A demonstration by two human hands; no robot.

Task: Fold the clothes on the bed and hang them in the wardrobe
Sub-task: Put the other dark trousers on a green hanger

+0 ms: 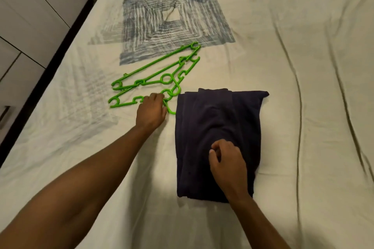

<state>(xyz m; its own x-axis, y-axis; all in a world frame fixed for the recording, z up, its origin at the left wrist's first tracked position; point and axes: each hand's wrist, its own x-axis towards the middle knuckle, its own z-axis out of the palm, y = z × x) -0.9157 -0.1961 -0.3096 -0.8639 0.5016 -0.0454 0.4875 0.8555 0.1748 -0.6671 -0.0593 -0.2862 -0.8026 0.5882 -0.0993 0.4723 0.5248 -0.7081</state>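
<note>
Clothing first: a dark navy garment, already folded into a thick rectangle, lies on the bed just ahead of me, its long axis running away from the camera. My right hand rests on its near half, fingers curled and seeming to pinch a bit of the cloth, though I cannot tell how firmly.

Just left of the garment's far corner lie the green hangers, a loose overlapping pile (two at least, I would say) with their bars slanting away to the upper right. My left hand is on the nearest one, fingers curled at its neck beside the hook, so I read it as gripping that hanger.

The left hand is plainly the nearer to the hangers, and the garment sits just to its right. White wardrobe doors stand beyond the bed's left edge.
</note>
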